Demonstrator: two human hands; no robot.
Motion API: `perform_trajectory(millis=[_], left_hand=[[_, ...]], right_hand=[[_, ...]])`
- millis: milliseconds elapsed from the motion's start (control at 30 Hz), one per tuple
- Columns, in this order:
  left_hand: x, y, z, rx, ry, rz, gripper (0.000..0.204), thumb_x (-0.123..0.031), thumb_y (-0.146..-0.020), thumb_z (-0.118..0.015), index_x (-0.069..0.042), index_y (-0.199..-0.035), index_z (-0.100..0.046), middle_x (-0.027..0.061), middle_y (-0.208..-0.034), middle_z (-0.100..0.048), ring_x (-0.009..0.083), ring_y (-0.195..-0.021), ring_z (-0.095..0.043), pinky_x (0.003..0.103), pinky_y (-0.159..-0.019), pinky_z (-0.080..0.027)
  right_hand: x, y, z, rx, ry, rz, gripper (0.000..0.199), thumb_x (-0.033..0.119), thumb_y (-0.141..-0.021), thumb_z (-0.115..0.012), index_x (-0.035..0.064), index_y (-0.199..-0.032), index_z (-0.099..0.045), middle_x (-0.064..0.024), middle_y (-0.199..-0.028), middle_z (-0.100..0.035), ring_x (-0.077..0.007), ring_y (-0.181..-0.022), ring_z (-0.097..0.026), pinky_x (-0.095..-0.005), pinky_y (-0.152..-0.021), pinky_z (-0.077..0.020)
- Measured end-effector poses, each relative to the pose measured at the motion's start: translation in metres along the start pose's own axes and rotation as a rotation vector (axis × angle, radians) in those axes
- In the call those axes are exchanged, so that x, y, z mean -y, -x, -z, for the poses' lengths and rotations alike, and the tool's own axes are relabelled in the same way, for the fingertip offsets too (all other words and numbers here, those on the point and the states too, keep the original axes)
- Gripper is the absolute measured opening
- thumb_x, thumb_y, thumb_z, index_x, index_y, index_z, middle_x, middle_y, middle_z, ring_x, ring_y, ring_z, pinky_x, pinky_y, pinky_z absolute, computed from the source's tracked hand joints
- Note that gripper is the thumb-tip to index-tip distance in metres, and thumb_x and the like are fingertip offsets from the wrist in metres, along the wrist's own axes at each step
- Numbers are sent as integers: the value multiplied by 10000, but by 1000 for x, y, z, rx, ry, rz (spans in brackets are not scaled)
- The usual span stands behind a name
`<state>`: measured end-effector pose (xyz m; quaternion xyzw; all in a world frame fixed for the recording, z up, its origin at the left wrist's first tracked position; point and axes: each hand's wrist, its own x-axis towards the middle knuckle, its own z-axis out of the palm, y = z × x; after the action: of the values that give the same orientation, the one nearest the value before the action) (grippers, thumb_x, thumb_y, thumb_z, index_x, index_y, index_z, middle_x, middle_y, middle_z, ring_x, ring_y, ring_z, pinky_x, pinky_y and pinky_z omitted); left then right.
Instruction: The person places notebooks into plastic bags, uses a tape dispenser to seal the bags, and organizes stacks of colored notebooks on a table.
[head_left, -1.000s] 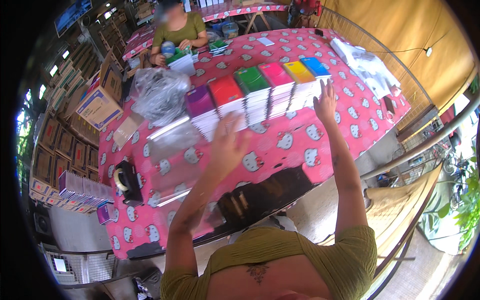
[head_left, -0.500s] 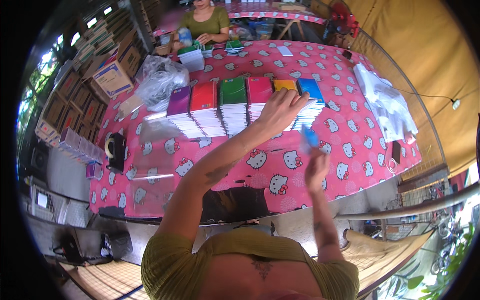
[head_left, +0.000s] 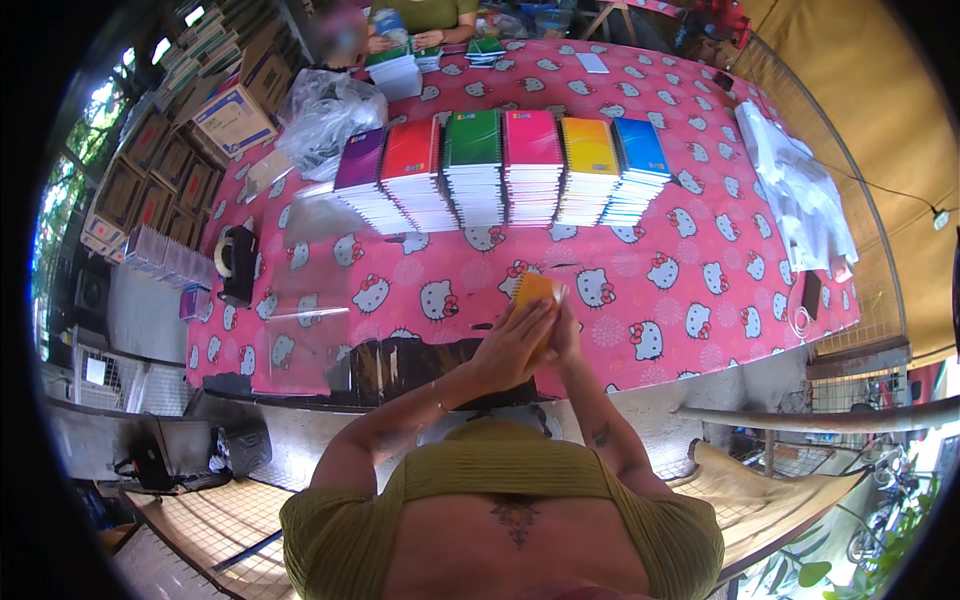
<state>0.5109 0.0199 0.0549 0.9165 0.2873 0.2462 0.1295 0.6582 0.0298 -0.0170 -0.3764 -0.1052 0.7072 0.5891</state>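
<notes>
Close to the table's near edge, a small yellow spiral notebook (head_left: 535, 288) is held between my two hands. My left hand (head_left: 512, 348) lies across its cover with the fingers together, while my right hand (head_left: 564, 328) grips its right side. Whatever is under the yellow cover is hidden by my hands. Beyond them stands a row of spiral notebook stacks: a purple stack (head_left: 360, 160), a red stack (head_left: 411, 152), a green stack (head_left: 473, 140), a pink stack (head_left: 533, 140), a yellow stack (head_left: 590, 148) and a blue stack (head_left: 640, 148).
A pink patterned cloth covers the table (head_left: 620, 330). On the left lie a black tape dispenser (head_left: 237, 265), clear plastic sheets (head_left: 310, 345) and a crumpled plastic bag (head_left: 330, 115). White plastic bags (head_left: 795, 200) lie at right. Across the table, a co-worker's hands (head_left: 428, 40) handle green notebooks.
My left hand has come back from the yellow stack toward me. My right hand, which held a blue notebook, has moved left to meet it. A yellow notebook now shows between them.
</notes>
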Motion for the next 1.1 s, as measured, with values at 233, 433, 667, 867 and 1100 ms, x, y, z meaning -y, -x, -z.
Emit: perform_trajectory(millis=[233,433,667,867,1100], left_hand=[[53,18,-30,71,187,165,612,-238,-963,-580,3,-1477,-352,205,-1509,-395,383,-1428,-339,525,-1136,-303],[136,-43,146,-569,-559,329,608,-153,-902,-653,-50,-1460,-433,189,-1504,-431,375,-1397,-396,528,-1139,-311],[154,-44,180,-558,-407,168,317,-44,-892,-623,-57,-1207,-662,156,-1264,-651,323,-1154,-632,493,-1029,-447],[76,41,89,-599,-40,122,325,-44,-866,-672,-43,-1191,-658,182,-1289,-615,332,-1126,-629,435,-908,-531],[56,29,4,-192,16,62,467,-264,-941,-656,-19,-1328,-565,207,-1337,-578,365,-1231,-569,487,-1050,-439]], right_hand=[[11,-37,31,-246,1674,704,441,158,-929,-594,44,-1349,-526,-212,-1385,-469,-404,-1285,-443,-464,-1025,-414],[72,-56,-117,-105,1554,1293,594,121,-860,-670,73,-1418,-470,-181,-1512,-366,-385,-1389,-370,-508,-1105,-345],[109,-136,-164,236,2005,1594,487,116,-865,-604,108,-1350,-566,-52,-1418,-525,-241,-1292,-516,-498,-1088,-371],[30,45,-51,182,2055,1213,377,188,-861,-644,137,-1235,-641,-27,-1250,-571,-210,-1059,-581,-408,-884,-432],[51,17,5,-315,998,940,318,94,-939,-609,15,-1246,-578,-210,-1215,-585,-365,-1077,-578,-416,-911,-469]])
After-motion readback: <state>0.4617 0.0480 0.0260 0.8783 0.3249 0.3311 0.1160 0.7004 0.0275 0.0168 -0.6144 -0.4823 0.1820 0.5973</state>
